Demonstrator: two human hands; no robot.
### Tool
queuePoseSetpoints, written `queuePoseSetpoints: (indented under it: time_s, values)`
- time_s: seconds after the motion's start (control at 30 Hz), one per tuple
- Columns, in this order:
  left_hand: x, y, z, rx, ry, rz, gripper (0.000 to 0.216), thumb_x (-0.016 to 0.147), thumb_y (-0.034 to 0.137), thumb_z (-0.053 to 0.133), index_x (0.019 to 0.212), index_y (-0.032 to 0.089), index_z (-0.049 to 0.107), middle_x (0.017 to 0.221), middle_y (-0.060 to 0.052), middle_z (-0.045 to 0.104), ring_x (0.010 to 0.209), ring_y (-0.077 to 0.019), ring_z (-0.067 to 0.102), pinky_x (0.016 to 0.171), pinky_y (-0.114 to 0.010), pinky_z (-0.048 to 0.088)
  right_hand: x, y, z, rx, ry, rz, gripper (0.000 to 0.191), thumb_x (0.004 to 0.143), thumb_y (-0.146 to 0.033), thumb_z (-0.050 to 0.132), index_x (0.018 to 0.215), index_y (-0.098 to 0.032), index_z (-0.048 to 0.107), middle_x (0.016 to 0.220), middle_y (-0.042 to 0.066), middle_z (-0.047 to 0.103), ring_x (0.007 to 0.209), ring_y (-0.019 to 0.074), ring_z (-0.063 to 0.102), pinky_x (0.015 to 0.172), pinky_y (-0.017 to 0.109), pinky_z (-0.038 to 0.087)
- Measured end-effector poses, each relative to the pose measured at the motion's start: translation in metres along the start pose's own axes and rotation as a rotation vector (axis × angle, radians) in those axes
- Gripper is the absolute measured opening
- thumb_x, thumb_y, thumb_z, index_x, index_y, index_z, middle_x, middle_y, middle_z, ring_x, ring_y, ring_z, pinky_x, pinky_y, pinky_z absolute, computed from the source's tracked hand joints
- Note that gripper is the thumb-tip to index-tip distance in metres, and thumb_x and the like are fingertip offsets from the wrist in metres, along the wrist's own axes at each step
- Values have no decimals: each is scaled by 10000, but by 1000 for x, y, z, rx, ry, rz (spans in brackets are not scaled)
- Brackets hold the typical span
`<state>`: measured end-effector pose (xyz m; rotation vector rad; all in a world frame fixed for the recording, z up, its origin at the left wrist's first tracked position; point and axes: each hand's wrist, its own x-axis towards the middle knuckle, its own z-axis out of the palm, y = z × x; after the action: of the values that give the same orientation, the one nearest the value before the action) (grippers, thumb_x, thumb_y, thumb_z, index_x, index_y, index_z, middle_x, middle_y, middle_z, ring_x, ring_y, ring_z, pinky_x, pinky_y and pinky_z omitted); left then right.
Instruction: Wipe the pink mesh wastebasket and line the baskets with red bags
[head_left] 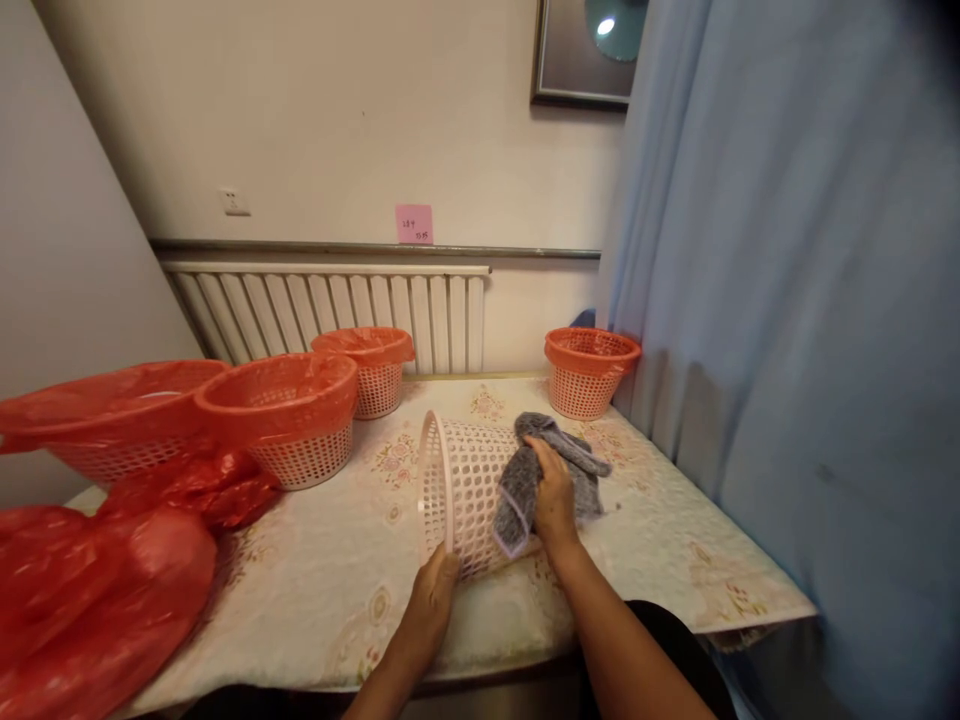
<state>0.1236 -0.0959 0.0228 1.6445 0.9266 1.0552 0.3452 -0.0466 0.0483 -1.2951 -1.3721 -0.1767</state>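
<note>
A white perforated plastic wastebasket lies tipped on its side over the table, its wide mouth facing left. My left hand grips its rim at the lower near side. A grey cloth with a pale purple edge is bunched over the basket's base end. My right hand is closed on this cloth and presses it against the basket. The cloth hides the base and part of the right side.
Several baskets lined with red bags stand around: a large one and another at left, one at the back, one at back right. Loose red plastic bags lie at left. A blue curtain hangs along the right side.
</note>
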Motion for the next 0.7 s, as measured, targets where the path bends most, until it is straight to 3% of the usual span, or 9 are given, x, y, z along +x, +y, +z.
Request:
queuePoseSetpoints:
  time_s: [0.1,0.17,0.27,0.43,0.5,0.6,0.7]
  values:
    - [-4,1,1,7,14,4,596,906,618,390,1174,153,650,1234,-125,676,1193,-290,575,1109,-448,368,7,19,-7,-10,119,199,545,808,-108,306,1262,-170,601,1257,109,637,1183,216,558,1057,450,397]
    - [-6,3,1,18,31,3,617,899,634,384,1172,150,653,1231,-125,678,1189,-291,577,1106,-445,373,5,18,-6,-8,152,219,573,785,-90,295,1261,-173,602,1256,102,637,1186,214,554,1059,451,395]
    - [-7,5,0,35,43,-13,641,896,649,360,1149,142,661,1212,-128,686,1175,-292,584,1098,-445,384,-9,-9,2,23,95,89,577,754,-58,339,1250,-179,608,1260,95,632,1210,216,540,1082,456,383]
    - [-7,-4,-1,41,112,4,606,869,648,405,1135,167,660,1234,-106,677,1225,-295,552,1133,-456,344,-51,-77,14,131,-191,-381,624,750,-30,418,1341,-211,509,1429,93,486,1352,237,410,1130,491,342]
    - [-7,-9,-1,42,163,2,612,846,665,428,1120,171,665,1240,-110,673,1236,-304,544,1138,-455,339,-58,-91,15,155,-208,-470,613,761,-34,415,1349,-191,486,1449,121,448,1365,240,393,1121,499,353]
    - [-6,-7,-4,53,177,-20,629,868,664,390,1126,154,656,1260,-127,656,1240,-303,538,1148,-465,315,-50,-87,16,86,-202,-507,615,751,-31,424,1345,-176,486,1406,142,487,1355,233,408,1125,499,341]
    - [-4,3,-7,36,117,-59,651,881,675,352,1087,141,661,1194,-133,686,1158,-293,590,1108,-464,368,-31,-62,16,21,-172,-397,619,748,-20,409,1339,-181,495,1381,125,525,1346,221,425,1140,504,305]
